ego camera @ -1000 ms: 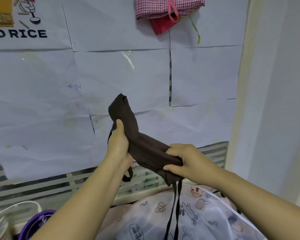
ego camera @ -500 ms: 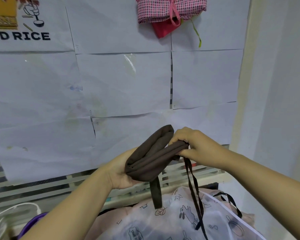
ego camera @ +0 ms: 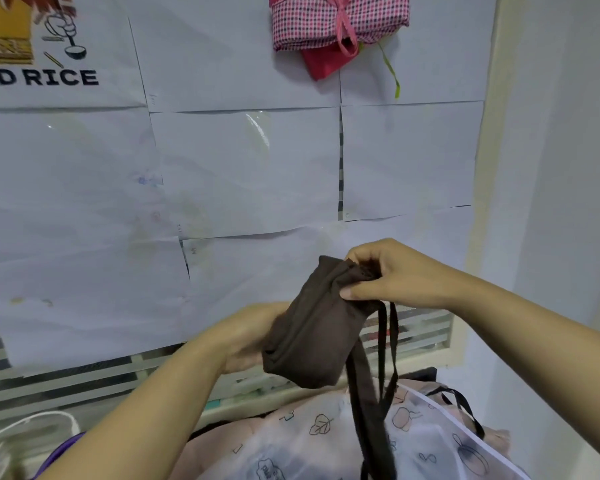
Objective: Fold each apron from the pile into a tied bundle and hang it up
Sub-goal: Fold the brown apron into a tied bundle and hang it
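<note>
A dark brown apron [ego camera: 312, 330] is rolled into a thick bundle in front of me, tilted with its top end to the upper right. My left hand [ego camera: 246, 337] cups the bundle from behind and below, mostly hidden by the cloth. My right hand [ego camera: 392, 275] pinches the bundle's top end between thumb and fingers. Its dark straps [ego camera: 378, 393] hang loose below. A tied pink checked bundle [ego camera: 336, 22] hangs high on the wall with a red one [ego camera: 321, 64] behind it.
Under my hands lies the pile: a translucent white apron with cartoon prints [ego camera: 326, 441] over pink cloth. White paper sheets [ego camera: 239, 168] cover the wall. A white pillar [ego camera: 551, 202] stands at the right. A purple rim [ego camera: 54, 455] and white cord [ego camera: 32, 420] sit lower left.
The long brown strip was folded over into a compact bundle. My right hand rose from its lower end to its top end; my left hand dropped from gripping the upper part to cupping it underneath.
</note>
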